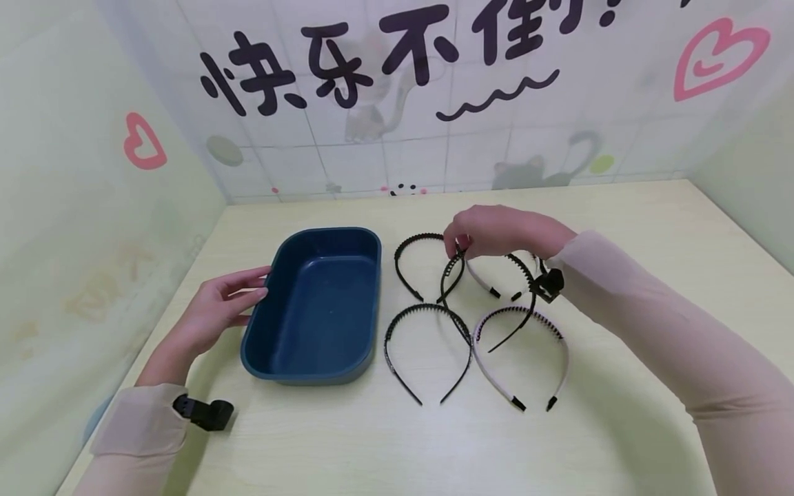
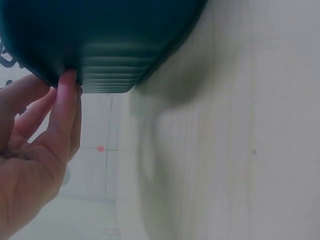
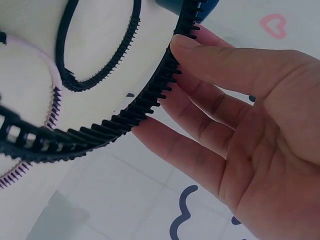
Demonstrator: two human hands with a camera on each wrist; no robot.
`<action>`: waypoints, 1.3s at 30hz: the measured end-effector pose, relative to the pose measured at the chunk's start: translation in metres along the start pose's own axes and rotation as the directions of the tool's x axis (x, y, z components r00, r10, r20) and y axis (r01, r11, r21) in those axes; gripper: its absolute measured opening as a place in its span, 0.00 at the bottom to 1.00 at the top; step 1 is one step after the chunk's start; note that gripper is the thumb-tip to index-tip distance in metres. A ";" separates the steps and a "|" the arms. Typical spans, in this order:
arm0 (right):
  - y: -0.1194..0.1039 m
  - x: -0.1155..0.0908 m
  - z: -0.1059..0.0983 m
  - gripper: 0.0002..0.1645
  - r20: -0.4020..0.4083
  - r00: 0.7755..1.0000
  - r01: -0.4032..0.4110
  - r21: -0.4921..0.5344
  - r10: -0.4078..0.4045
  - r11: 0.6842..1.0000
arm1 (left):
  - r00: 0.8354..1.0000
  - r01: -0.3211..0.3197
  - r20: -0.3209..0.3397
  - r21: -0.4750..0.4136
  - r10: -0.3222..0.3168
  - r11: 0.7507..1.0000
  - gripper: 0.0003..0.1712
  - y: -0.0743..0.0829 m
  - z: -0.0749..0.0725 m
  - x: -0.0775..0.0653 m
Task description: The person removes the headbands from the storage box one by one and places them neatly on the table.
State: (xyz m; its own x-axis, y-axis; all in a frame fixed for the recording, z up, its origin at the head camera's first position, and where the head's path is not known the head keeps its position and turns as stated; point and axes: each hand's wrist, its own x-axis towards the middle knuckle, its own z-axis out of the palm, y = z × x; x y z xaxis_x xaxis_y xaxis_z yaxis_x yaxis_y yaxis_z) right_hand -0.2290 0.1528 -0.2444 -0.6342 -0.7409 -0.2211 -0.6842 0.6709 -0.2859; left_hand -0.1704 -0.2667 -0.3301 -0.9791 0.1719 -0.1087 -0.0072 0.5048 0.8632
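Observation:
My right hand (image 1: 490,231) pinches a black toothed headband (image 3: 100,135) between thumb and fingers, raised over the others. On the table beneath it lie a black headband (image 1: 406,242) at the back left, another black headband (image 1: 428,308) at the front left, and a pale lilac headband (image 1: 566,358) at the front right. A further pale headband (image 1: 479,279) behind is partly hidden by the hand. My left hand (image 1: 214,306) grips the left rim of a dark blue rectangular basin (image 1: 375,303), its thumb and fingertips at the edge.
The pale wooden table (image 1: 310,441) meets a wall (image 1: 409,162) with large black characters and drawings at its back. A plain side wall (image 1: 80,207) with a pink heart rises at the left. The basin stands left of the headbands.

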 end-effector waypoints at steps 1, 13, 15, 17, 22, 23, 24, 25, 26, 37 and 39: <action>0.001 -0.002 0.001 0.12 -0.001 1.000 -0.004 0.001 0.004 1.000 | 1.000 -0.002 0.000 -0.002 0.002 1.000 0.34 0.000 0.000 0.000; 0.014 -0.019 0.013 0.13 -0.005 1.000 -0.016 0.042 0.017 0.999 | 1.000 -0.005 -0.002 0.000 0.005 1.000 0.34 0.000 -0.001 0.000; 0.015 -0.022 0.015 0.13 -0.011 1.000 -0.011 0.048 0.012 0.999 | 1.000 -0.004 -0.001 -0.004 0.004 1.000 0.34 -0.001 -0.001 0.000; 0.016 -0.025 0.017 0.13 -0.018 1.000 -0.009 0.055 0.010 0.998 | 1.000 -0.006 0.000 -0.005 0.006 1.000 0.34 -0.001 -0.001 0.000; 0.019 -0.033 0.021 0.15 -0.030 0.999 -0.014 0.061 0.016 0.998 | 1.000 -0.005 0.003 0.000 0.005 1.000 0.34 -0.002 -0.001 0.000; 0.020 -0.035 0.022 0.15 -0.030 0.999 -0.021 0.062 0.022 0.998 | 1.000 -0.003 0.004 0.000 0.003 1.000 0.34 -0.003 -0.001 0.000; 0.021 -0.037 0.024 0.15 -0.030 0.999 -0.031 0.061 0.032 0.998 | 1.000 -0.002 0.004 0.001 0.002 1.000 0.34 -0.003 -0.001 0.000; 0.022 -0.039 0.025 0.15 -0.029 0.999 -0.040 0.061 0.042 0.997 | 1.000 -0.001 0.004 0.001 0.001 1.000 0.34 -0.003 -0.001 0.000; 0.024 -0.042 0.026 0.15 -0.030 0.998 -0.049 0.059 0.051 0.997 | 1.000 0.000 0.005 0.000 0.000 1.000 0.34 -0.003 -0.001 0.000; 0.040 -0.070 0.035 0.14 -0.072 0.995 -0.055 0.115 0.063 0.992 | 1.000 -0.006 0.013 0.001 0.006 1.000 0.34 -0.001 -0.001 0.000; 0.044 -0.074 0.036 0.14 -0.077 0.995 -0.055 0.123 0.065 0.991 | 1.000 -0.007 0.013 0.004 0.007 1.000 0.34 0.000 0.000 0.000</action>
State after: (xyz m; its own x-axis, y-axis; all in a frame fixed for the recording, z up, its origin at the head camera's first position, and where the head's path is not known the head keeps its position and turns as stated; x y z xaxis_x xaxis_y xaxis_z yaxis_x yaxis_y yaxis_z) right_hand -0.1987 0.2358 -0.2743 -0.7030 -0.6913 -0.1669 -0.5986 0.7019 -0.3859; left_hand -0.1708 -0.2669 -0.3303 -0.9765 0.1859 -0.1091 0.0003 0.5073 0.8618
